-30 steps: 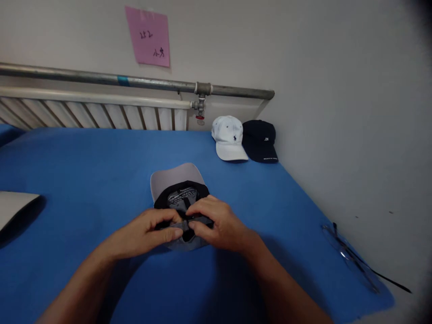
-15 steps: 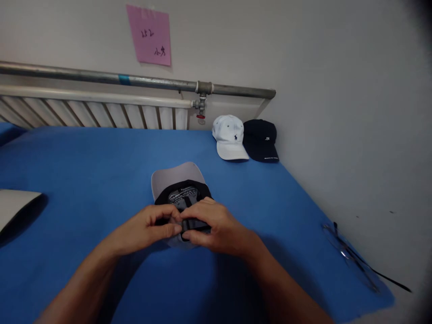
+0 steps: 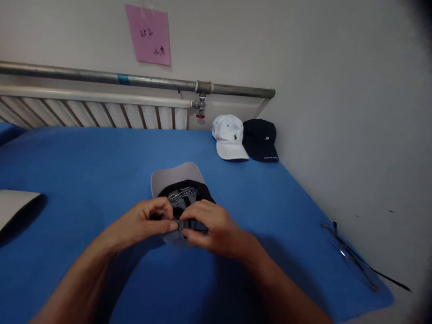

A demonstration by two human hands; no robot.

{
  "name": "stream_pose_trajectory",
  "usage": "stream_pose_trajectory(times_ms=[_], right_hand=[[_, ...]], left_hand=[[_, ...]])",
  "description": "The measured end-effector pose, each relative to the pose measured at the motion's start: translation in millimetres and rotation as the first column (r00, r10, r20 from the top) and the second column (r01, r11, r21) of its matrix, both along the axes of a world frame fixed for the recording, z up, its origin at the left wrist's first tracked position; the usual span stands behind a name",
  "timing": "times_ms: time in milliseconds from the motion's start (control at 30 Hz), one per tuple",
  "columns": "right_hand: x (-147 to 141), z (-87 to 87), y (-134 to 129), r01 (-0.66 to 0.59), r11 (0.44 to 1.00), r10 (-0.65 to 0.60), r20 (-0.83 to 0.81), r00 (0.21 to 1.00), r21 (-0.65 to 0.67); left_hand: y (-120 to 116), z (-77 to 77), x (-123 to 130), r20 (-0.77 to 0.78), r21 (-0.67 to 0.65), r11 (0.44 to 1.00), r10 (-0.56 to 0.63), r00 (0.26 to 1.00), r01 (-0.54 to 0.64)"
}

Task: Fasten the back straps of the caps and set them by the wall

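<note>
A grey baseball cap (image 3: 177,176) lies upside down on the blue table, its brim pointing away from me and its dark inside showing. My left hand (image 3: 148,219) grips the cap's back edge at the left, thumb in front and curled fingers inside. Just to its right, my right hand (image 3: 212,225) pinches the dark strap (image 3: 193,225) at the back of the cap between thumb and fingers. Part of the strap and of the cap's rear is hidden by both hands.
A white cap (image 3: 230,137) and a black cap (image 3: 260,140) sit side by side at the back right, by the wall. Glasses (image 3: 351,256) lie at the right edge. A white curved object (image 3: 16,204) is at the left. A radiator (image 3: 101,112) runs behind the blue table (image 3: 84,166).
My left hand has shifted slightly left, and its fingers have drawn away from the right hand's fingertips. The strap's left part and the cap's back edge have turned a little. The right hand keeps its pinch.
</note>
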State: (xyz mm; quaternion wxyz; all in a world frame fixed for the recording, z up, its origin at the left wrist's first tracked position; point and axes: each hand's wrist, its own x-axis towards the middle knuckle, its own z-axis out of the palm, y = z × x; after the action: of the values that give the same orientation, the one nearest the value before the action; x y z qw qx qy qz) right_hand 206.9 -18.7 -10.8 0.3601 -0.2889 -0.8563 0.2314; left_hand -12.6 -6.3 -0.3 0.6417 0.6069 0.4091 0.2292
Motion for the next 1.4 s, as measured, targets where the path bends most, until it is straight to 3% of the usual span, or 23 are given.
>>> stream_pose_trajectory(times_ms=[133,767,1000,1100,1200,1400], right_hand=[[0,-1.6,0,0.003,1.000,-0.002,-0.041,0.999,0.016],[-3,-0.6,0,0.030,0.996,-0.038,-0.084,0.996,-0.088],[-6,2.5,-4,-0.053,0.993,0.047,-0.065,0.997,-0.106],[-1,6.3,-2,0.007,0.972,-0.006,0.004,1.000,-0.235],[3,9.4,0,0.066,0.914,-0.054,0.040,0.998,-0.400],[4,7.7,2,-0.007,0.809,-0.064,-0.100,0.993,-0.587]], left_hand=[[0,1.5,-3,-0.042,0.070,0.997,-0.020,0.999,0.023],[-1,2.0,1,-0.021,-0.007,1.000,0.000,1.000,0.000],[-6,-1.4,11,-0.154,0.113,0.990,-0.066,0.986,0.084],[-6,-0.8,10,-0.153,0.070,0.995,-0.054,0.987,0.065],[-6,2.5,8,-0.119,0.033,0.998,-0.054,0.991,0.059],[-7,4.9,9,-0.027,-0.037,0.999,-0.013,1.000,0.012]])
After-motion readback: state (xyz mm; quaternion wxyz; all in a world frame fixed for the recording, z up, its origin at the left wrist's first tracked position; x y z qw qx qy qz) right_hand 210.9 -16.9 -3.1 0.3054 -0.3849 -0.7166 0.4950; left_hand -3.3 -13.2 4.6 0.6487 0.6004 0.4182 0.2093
